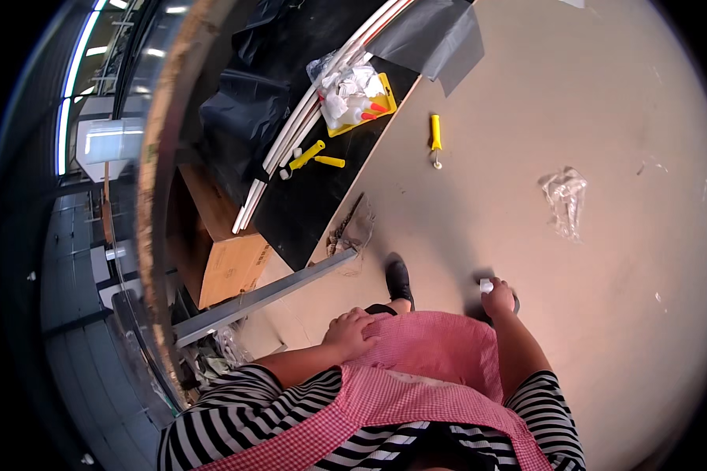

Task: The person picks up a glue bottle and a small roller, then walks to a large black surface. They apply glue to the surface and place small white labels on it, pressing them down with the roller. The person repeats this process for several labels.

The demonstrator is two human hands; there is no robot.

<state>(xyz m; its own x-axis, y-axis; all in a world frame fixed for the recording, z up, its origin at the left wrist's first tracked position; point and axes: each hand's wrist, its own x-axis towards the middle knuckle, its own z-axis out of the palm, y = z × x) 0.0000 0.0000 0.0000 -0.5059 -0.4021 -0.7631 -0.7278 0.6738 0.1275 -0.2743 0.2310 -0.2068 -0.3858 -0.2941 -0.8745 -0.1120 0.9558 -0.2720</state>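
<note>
My left hand (349,336) lies flat on the red checked apron (424,337) over my thigh, fingers stretched out, holding nothing. Low on the right, my right hand (500,299) is closed around a small white piece (486,286); its kind is too small to tell, and the fingers hide part of it. Ahead of my hands, a yellow-handled mini paint roller (436,133) lies on the floor. More yellow roller handles (307,155) rest on a black board, beside small white pieces (284,173).
The black board (306,212) also bears long white tubes (291,125) and a yellow tray (382,100) with white packages. A cardboard box (232,267) and a grey metal bar (267,297) are at left. Crumpled clear plastic (565,200) lies on the floor at right.
</note>
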